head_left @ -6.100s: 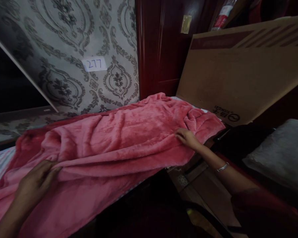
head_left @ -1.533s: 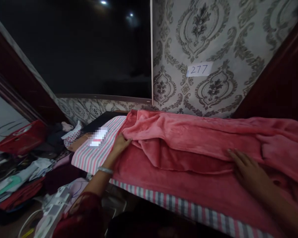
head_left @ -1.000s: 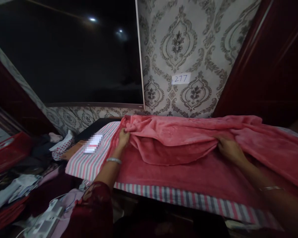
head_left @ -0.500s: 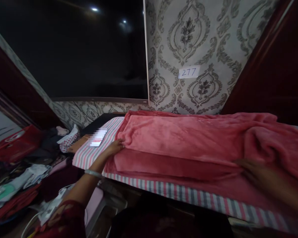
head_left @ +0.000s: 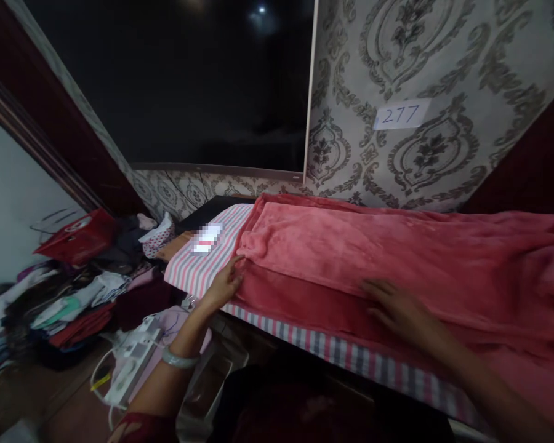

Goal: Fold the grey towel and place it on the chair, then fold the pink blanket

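Observation:
A pink fleece blanket [head_left: 373, 258] lies folded lengthwise on a table covered with a pink-and-grey striped cloth [head_left: 203, 271]. My left hand [head_left: 224, 284] pinches the blanket's lower left corner at the table's near edge. My right hand [head_left: 397, 307] rests flat, fingers spread, on the lower layer near the middle of the front edge. The blanket's right part is rumpled and runs out of view.
A small flat object [head_left: 207, 238] lies on the striped cloth's far left end. A pile of clothes [head_left: 74, 289] and a red bag [head_left: 76, 237] sit at left. A white appliance [head_left: 129, 363] with a cord is on the floor. A "277" label [head_left: 401, 114] hangs on the patterned wall.
The upper fold has been pulled flat and smooth along the table. My right hand slid left onto the lower layer; my left hand stays at the left corner. The view swung left.

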Available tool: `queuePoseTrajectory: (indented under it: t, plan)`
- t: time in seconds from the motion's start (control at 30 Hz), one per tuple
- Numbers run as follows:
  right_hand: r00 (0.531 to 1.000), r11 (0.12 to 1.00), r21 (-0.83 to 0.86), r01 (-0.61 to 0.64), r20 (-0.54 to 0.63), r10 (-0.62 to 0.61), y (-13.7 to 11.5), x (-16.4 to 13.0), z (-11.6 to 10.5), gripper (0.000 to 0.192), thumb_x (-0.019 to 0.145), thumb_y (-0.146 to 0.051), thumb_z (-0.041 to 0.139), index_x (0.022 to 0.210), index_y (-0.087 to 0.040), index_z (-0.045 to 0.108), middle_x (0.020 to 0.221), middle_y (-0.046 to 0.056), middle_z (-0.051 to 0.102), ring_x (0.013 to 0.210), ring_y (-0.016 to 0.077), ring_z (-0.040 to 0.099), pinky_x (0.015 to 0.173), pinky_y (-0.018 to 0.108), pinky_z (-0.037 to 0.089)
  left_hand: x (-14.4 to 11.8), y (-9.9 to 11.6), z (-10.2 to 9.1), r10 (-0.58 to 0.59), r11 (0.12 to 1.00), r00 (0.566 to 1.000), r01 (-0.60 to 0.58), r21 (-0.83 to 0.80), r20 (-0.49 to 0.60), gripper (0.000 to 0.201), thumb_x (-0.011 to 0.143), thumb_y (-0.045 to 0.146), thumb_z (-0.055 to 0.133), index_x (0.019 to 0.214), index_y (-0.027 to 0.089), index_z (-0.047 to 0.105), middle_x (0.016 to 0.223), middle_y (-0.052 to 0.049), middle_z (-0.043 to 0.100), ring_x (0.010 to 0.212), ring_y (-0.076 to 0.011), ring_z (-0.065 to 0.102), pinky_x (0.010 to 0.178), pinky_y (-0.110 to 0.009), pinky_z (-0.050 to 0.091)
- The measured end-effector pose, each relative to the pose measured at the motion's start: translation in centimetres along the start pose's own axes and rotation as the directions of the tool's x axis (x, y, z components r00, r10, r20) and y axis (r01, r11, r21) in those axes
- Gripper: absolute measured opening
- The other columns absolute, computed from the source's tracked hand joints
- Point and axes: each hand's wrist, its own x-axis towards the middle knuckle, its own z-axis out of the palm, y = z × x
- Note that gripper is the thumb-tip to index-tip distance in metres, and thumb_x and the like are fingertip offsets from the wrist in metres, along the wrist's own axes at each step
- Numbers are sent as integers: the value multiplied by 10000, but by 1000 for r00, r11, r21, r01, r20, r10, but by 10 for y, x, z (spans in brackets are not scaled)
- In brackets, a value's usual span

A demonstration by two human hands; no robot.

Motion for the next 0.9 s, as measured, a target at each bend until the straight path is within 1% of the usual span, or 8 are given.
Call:
queuePoseTrajectory:
  t: [0.2, 0.33, 0.4, 0.5, 0.6, 0.7, 0.77, 0.9]
  plan:
    - [996, 993, -88, -78, -48, 74, 15, 0, 26, 480, 892, -160, 366, 1278, -190, 650, 1263, 129, 662, 1133, 278, 635, 977, 479, 524, -11, -36, -11, -103, 979, 989, 82, 186, 108, 530, 774, 291, 550, 1286, 161, 599, 1139, -96, 701, 1005, -238, 666, 855, -330, 515]
    - [988, 983, -144, -111, -125, 94, 40, -22, 26, 500, 891, -147, 338, 1299, -160, 626, 1262, 138, 654, 1109, 276, 639, 944, 449, 539, 0, -17, -11, -117, 878, 990, 140, 458, -80, 457, 879, 315, 508, 1302, 158, 581, 1005, -99, 689, 872, -237, 667, 779, -346, 506]
    - [982, 976, -175, -126, -162, 98, 49, -31, 20, 491, 886, -168, 351, 1292, -156, 626, 1239, 139, 662, 1079, 282, 647, 928, 449, 544, 15, -1, -7, 41, 808, 994, 28, 589, -104, 410, 900, 271, 492, 1282, 163, 591, 1108, -131, 650, 969, -246, 643, 837, -357, 493]
    - [975, 958, -241, -153, -195, 107, 58, -41, 7, 460, 893, -205, 360, 1241, -157, 657, 1183, 142, 687, 1030, 306, 660, 904, 467, 549, 45, 14, 0, 233, 672, 970, -209, 710, 65, 367, 863, 152, 512, 1211, 159, 630, 1198, -156, 612, 1068, -271, 590, 885, -386, 471]
    - [971, 941, -284, -185, -200, 130, 66, -46, -7, 425, 885, -236, 379, 1145, -142, 701, 1132, 166, 708, 1012, 348, 666, 891, 502, 546, 76, 18, 1, 300, 593, 938, -326, 736, 173, 292, 863, 102, 496, 1082, 162, 680, 1134, -144, 641, 1035, -279, 585, 847, -396, 457]
    - [957, 950, -204, -237, -215, 193, 76, -44, -28, 381, 840, -230, 393, 1013, -197, 731, 1053, 137, 739, 970, 338, 691, 861, 483, 553, 99, 26, -7, 341, 596, 920, -371, 712, 193, 226, 898, 122, 480, 971, 152, 692, 1028, -135, 668, 987, -268, 596, 828, -373, 441]
    - [912, 932, -123, -342, -281, 298, 85, -39, -48, 360, 823, -249, 394, 953, -217, 727, 958, 128, 750, 866, 317, 708, 763, 432, 566, 104, 38, -15, 355, 608, 921, -359, 708, 161, 245, 931, 141, 439, 1005, 134, 672, 1012, -146, 667, 970, -262, 601, 823, -367, 434]
    - [692, 782, 2, -624, -464, 553, 102, -41, -85, 448, 785, -335, 401, 1049, -149, 712, 783, 159, 715, 670, 305, 673, 599, 390, 516, 78, 61, -22, 460, 553, 878, -398, 732, 130, 247, 972, 187, 400, 1048, 140, 630, 998, -138, 656, 945, -270, 592, 809, -386, 410]
